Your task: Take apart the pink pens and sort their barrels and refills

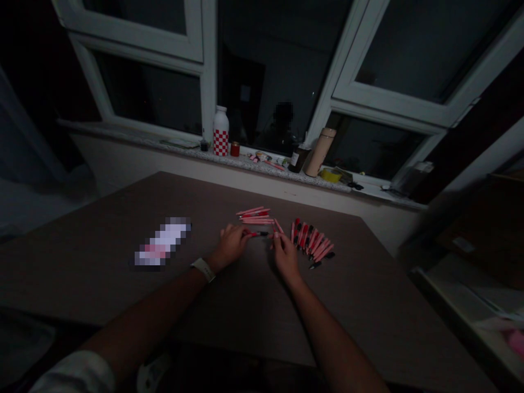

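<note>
Left to right on the flat brown desk: a bright screen, its writing blurred into blocks; the left hand, grip clamped on a slim red-and-black pen above the desk; a bunch of slim pink pens beyond; the right hand near the pen's black end — whether its grip holds anything, I cannot tell; behind, a dark container — its white label too small to read; a fan of pink, red and black pens.
</note>
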`<state>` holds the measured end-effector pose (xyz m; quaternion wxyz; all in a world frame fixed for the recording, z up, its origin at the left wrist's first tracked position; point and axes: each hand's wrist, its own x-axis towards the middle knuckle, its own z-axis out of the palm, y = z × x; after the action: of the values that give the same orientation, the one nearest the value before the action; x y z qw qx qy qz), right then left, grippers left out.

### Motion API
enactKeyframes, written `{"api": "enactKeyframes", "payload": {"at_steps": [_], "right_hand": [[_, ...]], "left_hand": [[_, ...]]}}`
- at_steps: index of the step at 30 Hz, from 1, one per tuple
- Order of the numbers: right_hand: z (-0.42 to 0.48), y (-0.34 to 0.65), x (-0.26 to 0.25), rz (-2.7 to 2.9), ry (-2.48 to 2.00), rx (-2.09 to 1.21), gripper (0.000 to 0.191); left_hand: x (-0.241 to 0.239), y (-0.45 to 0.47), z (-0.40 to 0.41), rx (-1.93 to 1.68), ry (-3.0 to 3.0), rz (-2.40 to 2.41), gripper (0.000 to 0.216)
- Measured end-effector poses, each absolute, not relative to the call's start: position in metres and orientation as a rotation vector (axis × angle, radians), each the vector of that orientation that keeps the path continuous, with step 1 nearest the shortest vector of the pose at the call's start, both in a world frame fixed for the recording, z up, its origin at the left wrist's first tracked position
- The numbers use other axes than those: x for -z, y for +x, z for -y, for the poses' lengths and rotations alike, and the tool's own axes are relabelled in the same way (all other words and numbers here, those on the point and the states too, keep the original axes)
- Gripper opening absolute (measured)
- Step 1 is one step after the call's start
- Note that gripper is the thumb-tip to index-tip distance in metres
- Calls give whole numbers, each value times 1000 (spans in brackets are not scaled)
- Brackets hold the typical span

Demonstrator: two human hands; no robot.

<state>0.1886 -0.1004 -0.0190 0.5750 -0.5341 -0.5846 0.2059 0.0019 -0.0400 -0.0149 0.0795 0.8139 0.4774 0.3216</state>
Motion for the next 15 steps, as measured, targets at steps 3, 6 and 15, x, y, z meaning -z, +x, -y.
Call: {"api": "enactKeyframes", "payload": {"at_steps": [3, 6, 15], "right_hand": [[102, 189, 18, 1391, -1248, -474, 41], [103, 188, 16, 1408, -1247, -477, 42], [107, 185, 13, 1478, -1244, -430, 37]], "left_hand": [[16, 4, 36, -1104, 2338, -1322, 22], [15, 6, 34, -1206, 2317, -1152, 28], [16, 9, 34, -1311, 2082, -1035, 29]]}}
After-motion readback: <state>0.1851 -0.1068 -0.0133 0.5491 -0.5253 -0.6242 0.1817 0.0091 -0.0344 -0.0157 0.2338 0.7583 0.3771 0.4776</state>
